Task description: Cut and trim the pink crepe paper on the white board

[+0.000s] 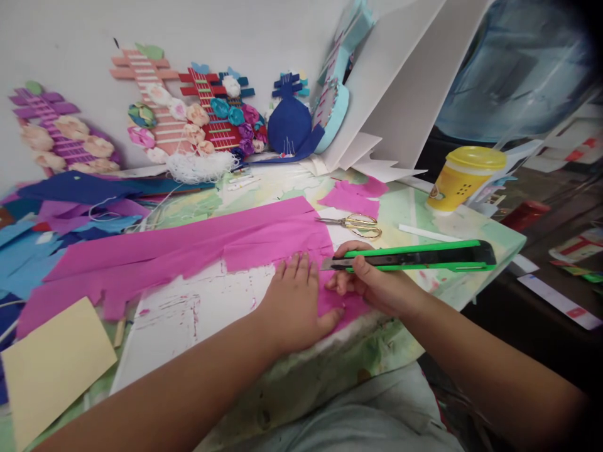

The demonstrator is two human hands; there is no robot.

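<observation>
My left hand point(296, 298) lies flat with its fingers stretched over a sheet of magenta crepe paper point(264, 235), which spreads across a white board point(174, 320). In my right hand point(372, 282) is a green and black utility knife point(419, 256), with its blade pointing left, close to my left fingers. Whether the blade touches the paper, I cannot tell. Just beyond the knife rest gold-handled scissors point(353, 223). Another torn magenta piece point(355, 196) lies behind them.
Paper-flower guitar crafts point(164, 119) lean along the wall, with white string point(202, 166) before them. Coloured paper scraps point(80, 194) pile at left, near a cream card point(56, 370). A yellow lidded cup point(464, 179) stands near the table's right edge.
</observation>
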